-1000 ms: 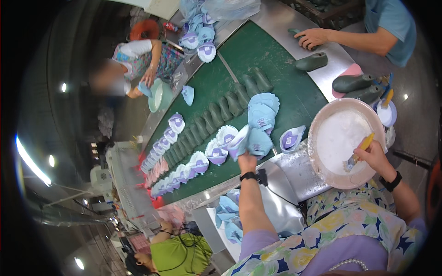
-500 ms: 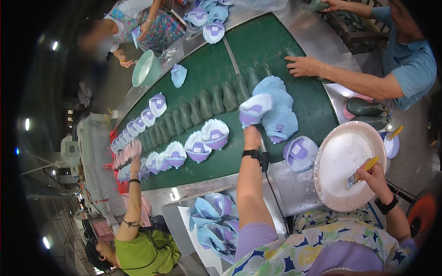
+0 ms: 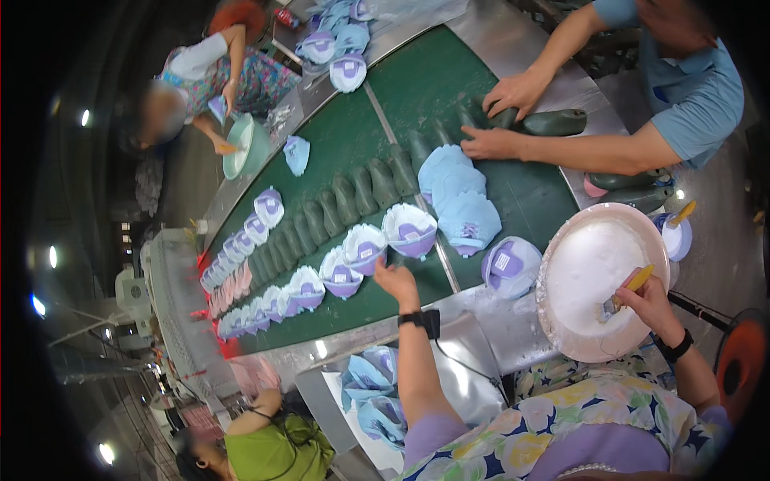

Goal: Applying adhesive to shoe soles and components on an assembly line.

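Observation:
My left hand (image 3: pixel 397 282) is at the near edge of the green belt, fingers partly extended beside a white-lined lilac shoe upper (image 3: pixel 365 247); whether they touch it is unclear. Just to the right in the same row sits another shoe upper (image 3: pixel 411 232). My right hand (image 3: pixel 648 305) is closed around the yellow handle of a brush (image 3: pixel 639 278). Its bristles rest in white paste (image 3: pixel 589 272) inside a pale pink basin (image 3: pixel 549 301). Between my hands, a lilac and blue upper (image 3: pixel 511 268) lies by the belt's edge, with overlapping light-blue uppers (image 3: pixel 469 224) beyond it.
Dark green shoe lasts (image 3: pixel 343 198) line the belt's middle. At the far right, a person in a blue shirt (image 3: pixel 706 104) handles lasts. Across the belt, another works over a green bowl (image 3: pixel 249 151); someone in green (image 3: pixel 277 445) is at lower left. Blue uppers (image 3: pixel 377 381) fill a tray nearby.
My left hand has let go of the upper it held, which now sits in the near row, and has moved left. The blue-shirted person now has both hands at the lasts.

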`<action>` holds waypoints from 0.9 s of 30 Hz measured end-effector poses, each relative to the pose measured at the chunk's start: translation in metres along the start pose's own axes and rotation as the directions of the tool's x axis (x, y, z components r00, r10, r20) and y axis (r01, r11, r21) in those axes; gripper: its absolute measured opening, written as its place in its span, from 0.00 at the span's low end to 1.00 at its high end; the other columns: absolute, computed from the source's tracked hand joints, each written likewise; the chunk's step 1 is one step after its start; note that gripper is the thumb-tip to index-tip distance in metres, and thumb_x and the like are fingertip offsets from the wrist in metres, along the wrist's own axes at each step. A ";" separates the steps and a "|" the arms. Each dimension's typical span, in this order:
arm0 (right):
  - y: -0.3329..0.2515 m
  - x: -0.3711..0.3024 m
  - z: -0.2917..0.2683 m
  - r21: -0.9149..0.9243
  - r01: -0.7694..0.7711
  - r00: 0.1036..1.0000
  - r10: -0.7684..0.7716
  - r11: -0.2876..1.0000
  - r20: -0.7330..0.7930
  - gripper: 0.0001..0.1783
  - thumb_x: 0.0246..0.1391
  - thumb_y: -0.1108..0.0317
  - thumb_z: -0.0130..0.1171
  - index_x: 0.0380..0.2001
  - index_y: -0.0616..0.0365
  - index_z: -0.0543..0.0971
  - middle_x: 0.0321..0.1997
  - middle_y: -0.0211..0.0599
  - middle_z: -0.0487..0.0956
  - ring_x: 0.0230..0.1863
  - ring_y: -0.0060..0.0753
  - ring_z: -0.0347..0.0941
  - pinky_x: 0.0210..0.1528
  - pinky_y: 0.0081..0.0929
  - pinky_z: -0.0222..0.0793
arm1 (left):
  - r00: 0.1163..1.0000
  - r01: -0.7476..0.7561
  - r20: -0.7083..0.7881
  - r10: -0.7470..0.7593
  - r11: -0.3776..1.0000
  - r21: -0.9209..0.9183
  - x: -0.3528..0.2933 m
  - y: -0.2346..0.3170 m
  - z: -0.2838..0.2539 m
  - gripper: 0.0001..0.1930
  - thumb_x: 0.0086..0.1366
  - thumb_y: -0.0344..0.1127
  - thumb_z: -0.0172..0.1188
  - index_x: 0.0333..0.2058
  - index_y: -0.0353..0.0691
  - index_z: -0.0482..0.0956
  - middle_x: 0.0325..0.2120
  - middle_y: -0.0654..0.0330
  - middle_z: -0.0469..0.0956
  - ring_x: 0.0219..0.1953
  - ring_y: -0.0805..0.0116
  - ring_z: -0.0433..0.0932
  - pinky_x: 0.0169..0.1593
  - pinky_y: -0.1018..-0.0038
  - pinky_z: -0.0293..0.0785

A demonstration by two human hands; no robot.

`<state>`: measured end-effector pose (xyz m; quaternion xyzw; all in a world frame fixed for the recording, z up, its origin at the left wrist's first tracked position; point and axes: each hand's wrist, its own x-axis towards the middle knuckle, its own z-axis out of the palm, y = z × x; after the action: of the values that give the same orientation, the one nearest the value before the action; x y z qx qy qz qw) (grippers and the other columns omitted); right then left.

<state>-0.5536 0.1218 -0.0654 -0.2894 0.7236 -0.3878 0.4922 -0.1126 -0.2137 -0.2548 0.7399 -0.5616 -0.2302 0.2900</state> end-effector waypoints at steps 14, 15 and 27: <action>-0.002 -0.022 -0.003 -0.009 -0.035 0.987 0.033 0.999 -0.156 0.07 0.50 0.71 0.63 0.28 0.64 0.78 0.27 0.31 0.79 0.30 0.20 0.75 0.35 0.22 0.72 | 0.758 -0.527 0.545 0.359 0.829 0.188 -0.021 0.196 0.110 0.51 0.33 0.41 0.80 0.58 0.41 0.62 0.54 0.44 0.63 0.57 0.43 0.57 0.58 0.59 0.65; 0.003 -0.019 -0.005 -0.036 -0.024 0.993 0.020 0.999 -0.119 0.07 0.51 0.71 0.63 0.28 0.64 0.78 0.26 0.31 0.79 0.29 0.19 0.74 0.34 0.21 0.71 | 0.770 -0.508 0.544 0.333 0.835 0.209 -0.025 0.193 0.109 0.51 0.33 0.42 0.79 0.58 0.39 0.62 0.53 0.44 0.65 0.57 0.42 0.59 0.59 0.59 0.64; 0.011 -0.012 -0.040 -0.038 0.176 0.984 -0.177 0.984 -0.021 0.08 0.52 0.69 0.64 0.29 0.62 0.77 0.26 0.29 0.79 0.28 0.17 0.72 0.30 0.18 0.66 | 0.784 -0.582 0.518 0.342 0.694 0.424 -0.074 0.187 -0.175 0.53 0.34 0.46 0.80 0.58 0.30 0.62 0.52 0.43 0.70 0.56 0.43 0.65 0.60 0.57 0.63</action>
<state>-0.5872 0.1485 -0.0605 -0.3566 0.7080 -0.4203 0.4416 -0.1459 -0.1495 0.0020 0.5578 -0.8215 -0.1174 -0.0132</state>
